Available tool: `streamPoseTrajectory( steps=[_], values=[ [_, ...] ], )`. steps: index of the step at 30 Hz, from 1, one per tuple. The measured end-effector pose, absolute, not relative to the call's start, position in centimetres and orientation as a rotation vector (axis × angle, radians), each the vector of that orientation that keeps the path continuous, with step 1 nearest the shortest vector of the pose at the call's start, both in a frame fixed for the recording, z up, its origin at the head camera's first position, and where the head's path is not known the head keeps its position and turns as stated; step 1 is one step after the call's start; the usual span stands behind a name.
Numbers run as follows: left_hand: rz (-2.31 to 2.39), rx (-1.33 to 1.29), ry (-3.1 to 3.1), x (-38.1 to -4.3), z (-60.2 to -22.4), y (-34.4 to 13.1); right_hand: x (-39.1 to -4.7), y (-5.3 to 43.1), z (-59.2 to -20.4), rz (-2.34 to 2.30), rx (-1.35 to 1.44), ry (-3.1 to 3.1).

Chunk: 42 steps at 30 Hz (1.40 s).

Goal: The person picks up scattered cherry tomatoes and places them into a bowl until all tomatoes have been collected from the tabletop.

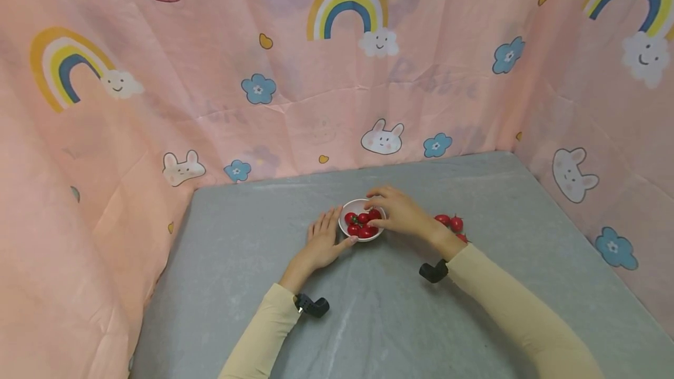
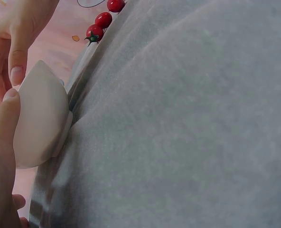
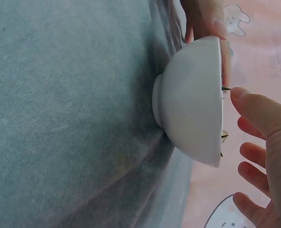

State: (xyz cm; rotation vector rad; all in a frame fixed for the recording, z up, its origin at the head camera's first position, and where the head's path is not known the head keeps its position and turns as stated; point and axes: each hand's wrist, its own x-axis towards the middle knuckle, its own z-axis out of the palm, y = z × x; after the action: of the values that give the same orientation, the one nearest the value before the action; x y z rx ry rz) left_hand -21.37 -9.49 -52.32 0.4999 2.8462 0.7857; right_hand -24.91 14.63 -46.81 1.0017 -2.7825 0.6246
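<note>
A small white bowl (image 1: 343, 228) stands on the table with several red cherry tomatoes (image 1: 353, 230) in it. At its left side lies my left hand (image 1: 322, 245), fingers fairly straight; its thumb (image 2: 7, 111) touches the outside near the rim in the left wrist view. Over the bowl's right side reaches my right hand (image 1: 401, 213), its fingers spread and no tomato seen between them. The right wrist view shows the right thumb (image 3: 254, 107) close to a green stem (image 3: 225, 88) sticking up above the rim. The inside of the bowl is hidden in both wrist views.
More cherry tomatoes (image 1: 456, 224) lie on the table right of the bowl, partly behind the right forearm. A grey cloth (image 1: 237, 262) covers the table. Pink printed curtains (image 1: 295, 127) close off the back and both sides.
</note>
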Motion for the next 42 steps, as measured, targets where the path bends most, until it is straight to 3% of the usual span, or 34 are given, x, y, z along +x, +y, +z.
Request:
streamPoseTrajectory(
  steps=[14,42],
  values=[
    [0.788,0.496,2.851,-21.3,-52.4,-9.5,-24.8,16.9,-47.1,0.732,0.861,-2.875],
    [0.805,0.506,2.860,-21.4,-52.7,-9.5,-24.1,26.9,-48.2,0.697,0.687,-2.832]
  ],
)
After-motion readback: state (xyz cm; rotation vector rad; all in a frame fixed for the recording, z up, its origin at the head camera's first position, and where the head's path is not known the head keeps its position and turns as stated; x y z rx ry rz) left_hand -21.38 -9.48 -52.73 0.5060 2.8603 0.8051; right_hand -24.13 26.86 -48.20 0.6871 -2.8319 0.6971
